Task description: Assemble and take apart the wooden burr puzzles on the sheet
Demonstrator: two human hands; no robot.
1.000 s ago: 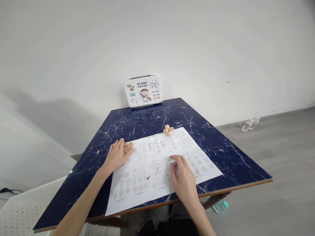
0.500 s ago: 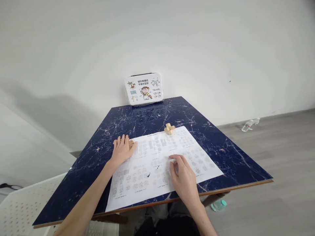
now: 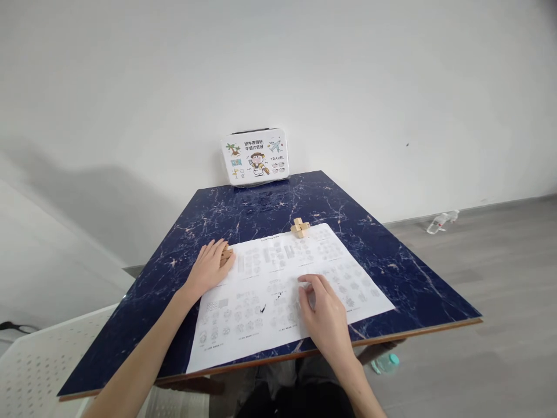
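Observation:
My left hand rests at the paper's upper left corner, its fingers and thumb curved around a small brown wooden puzzle. Part of that puzzle is covered by the hand. On the right half of the printed instruction sheet lies my right hand, loosely bent, with thumb and index finger apart and nothing visible between them. A light wooden cross-shaped interlocking puzzle sits at the sheet's top edge, touching neither hand. Pale diagrams and a few black marks show on the sheet.
A white case with cartoon prints leans against the wall at the back of the dark blue marbled table. Plastic bottles lie on the floor at right. A white perforated surface is at lower left.
My left hand has slid slightly left and its fingers have drawn in around the brown puzzle, exposing more of it. My right hand stays in place.

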